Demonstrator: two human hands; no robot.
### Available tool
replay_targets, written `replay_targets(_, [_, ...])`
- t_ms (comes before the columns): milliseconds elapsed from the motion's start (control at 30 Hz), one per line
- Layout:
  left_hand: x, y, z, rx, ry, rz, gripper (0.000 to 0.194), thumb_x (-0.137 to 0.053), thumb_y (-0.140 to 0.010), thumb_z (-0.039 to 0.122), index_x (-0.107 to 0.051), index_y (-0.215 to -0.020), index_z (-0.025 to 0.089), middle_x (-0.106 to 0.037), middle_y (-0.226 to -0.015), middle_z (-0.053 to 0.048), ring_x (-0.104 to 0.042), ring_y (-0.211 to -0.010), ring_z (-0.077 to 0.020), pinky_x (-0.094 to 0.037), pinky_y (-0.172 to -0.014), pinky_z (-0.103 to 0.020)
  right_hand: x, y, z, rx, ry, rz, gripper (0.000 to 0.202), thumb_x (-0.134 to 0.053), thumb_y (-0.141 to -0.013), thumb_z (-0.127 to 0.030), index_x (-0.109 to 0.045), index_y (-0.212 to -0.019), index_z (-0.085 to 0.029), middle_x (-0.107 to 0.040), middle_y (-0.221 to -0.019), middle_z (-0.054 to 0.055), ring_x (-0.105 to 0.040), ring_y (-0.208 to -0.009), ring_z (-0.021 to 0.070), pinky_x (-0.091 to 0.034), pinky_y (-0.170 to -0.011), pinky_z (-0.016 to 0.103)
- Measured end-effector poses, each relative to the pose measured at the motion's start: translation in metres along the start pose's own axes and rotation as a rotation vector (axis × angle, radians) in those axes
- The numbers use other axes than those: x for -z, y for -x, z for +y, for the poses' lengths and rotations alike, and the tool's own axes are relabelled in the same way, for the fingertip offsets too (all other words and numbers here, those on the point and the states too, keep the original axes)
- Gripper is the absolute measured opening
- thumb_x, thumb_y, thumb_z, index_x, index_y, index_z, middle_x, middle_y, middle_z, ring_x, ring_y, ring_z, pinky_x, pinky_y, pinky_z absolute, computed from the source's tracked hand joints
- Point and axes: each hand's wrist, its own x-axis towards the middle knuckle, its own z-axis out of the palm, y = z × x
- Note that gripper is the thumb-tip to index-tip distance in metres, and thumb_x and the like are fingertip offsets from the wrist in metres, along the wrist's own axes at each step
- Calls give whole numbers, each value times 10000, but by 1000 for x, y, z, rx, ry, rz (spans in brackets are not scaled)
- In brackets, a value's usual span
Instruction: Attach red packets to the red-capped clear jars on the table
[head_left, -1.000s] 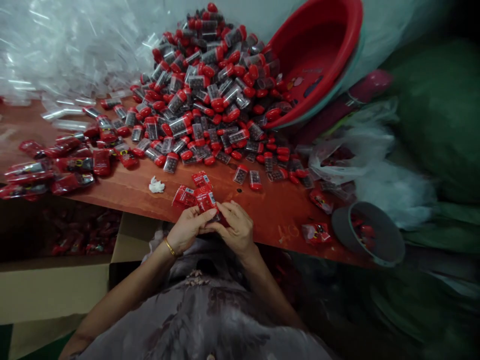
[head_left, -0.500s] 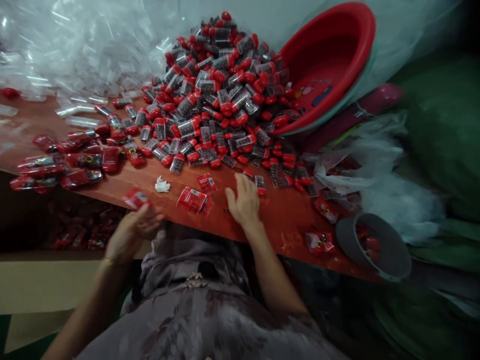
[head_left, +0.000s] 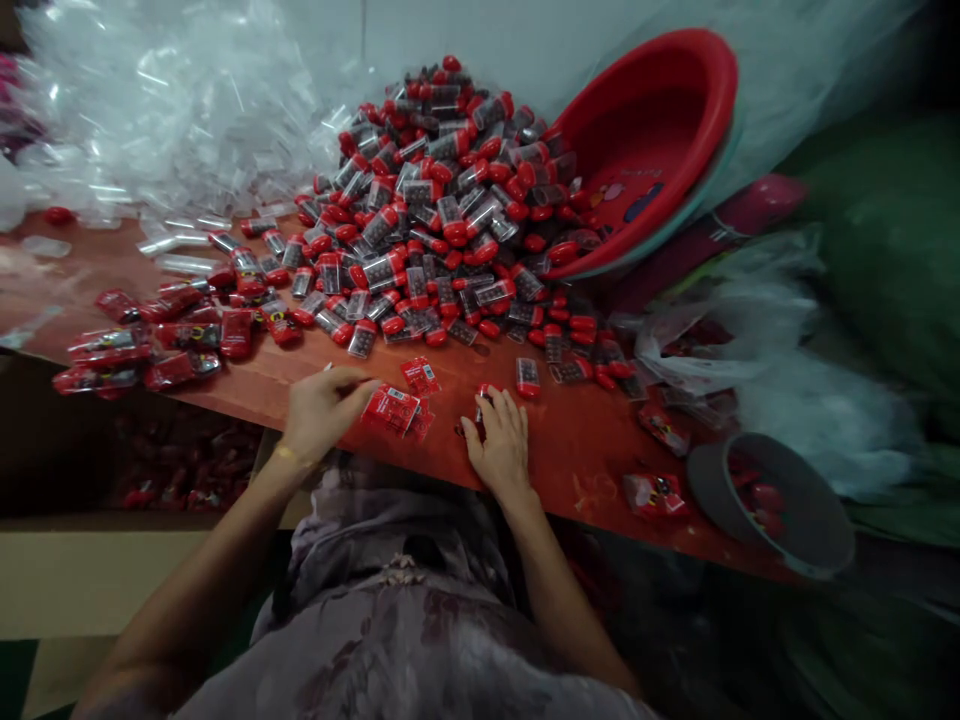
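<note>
My left hand [head_left: 322, 412] is at the left edge of a small stack of red printed packets [head_left: 391, 408], thumb and forefinger on its corner. Another red packet [head_left: 421, 375] lies just behind the stack. My right hand [head_left: 501, 437] has its fingers curled over a small red-capped tube [head_left: 484, 398] on the red-brown table [head_left: 555, 450]. A single red-capped tube [head_left: 527, 378] lies to the right of that hand. Behind both hands rises a large heap of clear tubes with red caps and dark contents [head_left: 420, 220].
Filled red packets [head_left: 112, 345] lie at the left, below clear plastic pieces [head_left: 180, 110]. A red basin [head_left: 645, 130] leans at the back right. A grey bowl [head_left: 772, 500] and a filled packet [head_left: 656, 495] are at the right front edge.
My left hand has moved right to the packet stack, and the red packet it held is no longer in it. My right hand has closed over a tube and come slightly nearer.
</note>
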Motion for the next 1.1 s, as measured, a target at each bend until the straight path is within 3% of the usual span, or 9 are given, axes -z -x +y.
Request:
replay_targets(67, [-29,-32,13,-184,-275,-208,357,-673,-717,477,-702,-885,164,-678,-735,-60,-608,-753,-200,-410,-706,-288,-1,-1,2,-3,-12,25,390,-449,-905,-349,-566,-1198,-120,-510,-1342,182,-397,-1291,303,-330,-1032,543])
replay_targets(167, [-60,-73,16,-243,-504,-380,447,-806,-550,453,-681,-852,148,-653,-758,-88,-598,-781,-248,-361,-654,-285,-1,-4,5,1,-43,48,378,-447,-907,-340,-568,-1194,-126,-514,-1334,176,-400,-1288,292,-354,-1025,518])
replay_targets(233, [-72,-89,10,-265,-540,-439,439,-818,-535,433,-666,-853,172,-648,-795,-76,-585,-764,-229,-324,-618,-273,-1,-5,5,3,-63,46,373,-452,-905,-334,-570,-1192,-126,-515,-1333,175,-394,-1291,291,-358,-1025,510])
replay_targets(367, [-78,-101,-1,-330,-516,-504,179,-708,-692,370,-661,-757,210,-631,-764,-36,-550,-719,-178,-280,-591,-268,1,-6,3,1,-89,10,364,-465,-899,-324,-568,-1199,-145,-507,-1344,167,-415,-1273,291,-358,-1016,519])
replay_targets(467, [-74,-100,-2,-365,-514,-498,179,-628,-760,364,-666,-691,203,-618,-712,-36,-531,-688,-169,-274,-587,-275,0,-6,3,1,-83,6,357,-473,-895,-319,-576,-1189,-144,-510,-1343,172,-448,-1247,290,-360,-1010,519])
replay_targets(667, [-62,-81,9,-371,-313,-473,250,-620,-765,415,-685,-655,200,-608,-653,-24,-491,-624,-141,-291,-586,-258,7,-6,0,-60,-110,215,296,-503,-881,-340,-619,-1102,-180,-606,-1226,136,-496,-1200,279,-322,-1029,517])
replay_targets(900, [-50,-41,43,-349,6,-434,228,-712,-693,385,-725,-853,221,-686,-807,-35,-575,-737,-170,-393,-704,-262,24,-31,-37,-150,-554,191,255,-510,-874,-384,-654,-924,-180,-694,-853,63,-622,-825,191,-472,-784,330])
replay_targets(1000, [-46,-27,49,-165,178,-306,455,-792,-583,398,-700,-985,207,-699,-886,-56,-601,-802,-199,-427,-736,-269,30,-34,-48,-228,-721,182,254,-486,-881,-365,-644,-822,-176,-650,-722,16,-581,-662,141,-465,-655,267])
replay_targets(1100, [-49,-9,49,125,407,-372,450,-794,-555,436,-709,-903,164,-698,-771,-48,-609,-705,-192,-444,-630,-259,35,-30,-51,-274,-778,181,258,-481,-874,-364,-610,-761,-171,-574,-638,-15,-516,-589,116,-423,-572,234])
